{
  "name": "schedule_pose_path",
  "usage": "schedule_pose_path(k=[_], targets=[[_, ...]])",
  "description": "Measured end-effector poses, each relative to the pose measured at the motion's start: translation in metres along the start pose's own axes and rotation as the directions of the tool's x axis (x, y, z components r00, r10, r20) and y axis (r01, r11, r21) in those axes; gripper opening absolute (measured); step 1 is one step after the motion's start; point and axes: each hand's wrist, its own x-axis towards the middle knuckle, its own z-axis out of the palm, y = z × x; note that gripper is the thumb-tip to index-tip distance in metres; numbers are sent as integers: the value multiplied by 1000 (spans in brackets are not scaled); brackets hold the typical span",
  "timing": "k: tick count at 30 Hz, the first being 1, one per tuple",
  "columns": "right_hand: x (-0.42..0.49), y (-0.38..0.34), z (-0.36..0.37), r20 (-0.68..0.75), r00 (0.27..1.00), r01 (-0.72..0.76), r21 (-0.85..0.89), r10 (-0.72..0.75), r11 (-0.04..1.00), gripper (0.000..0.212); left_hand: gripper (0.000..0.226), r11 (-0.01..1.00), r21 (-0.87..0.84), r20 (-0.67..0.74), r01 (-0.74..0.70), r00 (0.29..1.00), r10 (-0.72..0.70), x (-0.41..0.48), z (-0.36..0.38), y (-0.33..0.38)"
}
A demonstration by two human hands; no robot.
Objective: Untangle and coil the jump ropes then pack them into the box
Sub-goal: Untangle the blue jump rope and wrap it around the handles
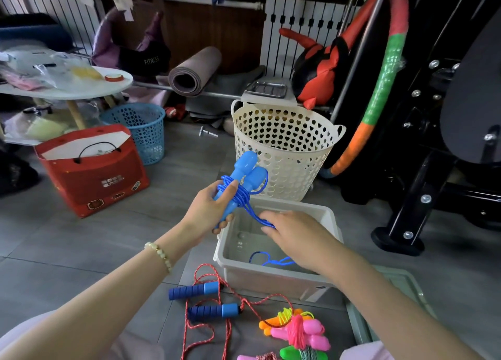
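Pale grey box (260, 277) sits open on the grey tile floor, its far edge just in front of a cream basket (284, 153) with heart-shaped holes. A grey-green lid or tray (401, 286) lies just beside the box on its right, and the foot of a black machine frame (398, 237) stands near beyond that. Widest bare floor is left of the box, between it and a red paper bag (92, 175); a blue mesh bin (143, 126) stands behind the bag. Left hand (208, 210), bead bracelet (160, 255) at the wrist, is raised over the box's far left corner with fingers and thumb curled tight round the two handles of the blue jump rope (244, 175). Handles are side by side, bulb ends tilted up and away, and several turns of glossy blue cord are wound round their middle beside the thumb. One doubled strand runs down from the wraps to the fingers of the right hand (292, 232), which hovers palm-down over the box. Its fingers look stretched and slightly apart but blurred; cannot tell whether they pinch the cord. A loose loop of the same cord lies on the box floor below that hand. Near side of the box: a red-corded rope with dark blue foam handles (195, 290) sprawls uncoiled, and a bundle of pink, orange and green ropes (298, 330) lies beside it.
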Motion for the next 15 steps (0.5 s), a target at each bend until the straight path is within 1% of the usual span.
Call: schedule_pose_path(k=[1, 3, 5, 7, 9, 11, 12, 13, 15], targets=[[-1, 0, -6, -34, 999, 12, -12, -12, 1000, 21, 30, 999, 36, 9, -14, 1000, 14, 0, -1, 0], [-3, 3, -20, -107, 994, 11, 15, -9, 1000, 20, 28, 992, 120, 61, -42, 998, 35, 1, -3, 1], [-5, 11, -30, -222, 975, 44, 98, -21, 994, 19, 25, 973, 223, 171, -56, 985, 18, 0, -5, 5], [-4, 19, -32, -310, 951, 93, 208, -25, 974, 21, 22, 951, 299, 328, -80, 945, -24, -4, -6, 9], [-2, 24, -31, -354, 935, 123, 320, -2, 939, 22, 21, 940, 320, 473, -114, 879, -54, -10, -7, 14], [1, 26, -31, -374, 926, 145, 472, 49, 870, 24, 18, 941, 310, 565, -137, 822, -67, -15, -10, 20], [1, 25, -31, -368, 928, 152, 516, 58, 843, 25, 20, 935, 319, 597, -156, 799, -70, -17, -12, 22], [2, 24, -31, -353, 934, 159, 526, 45, 836, 27, 24, 920, 346, 619, -184, 782, -77, -20, -11, 24], [2, 18, -30, -288, 958, 156, 512, -2, 845, 29, 31, 871, 418, 632, -257, 771, -76, -25, -8, 24]])
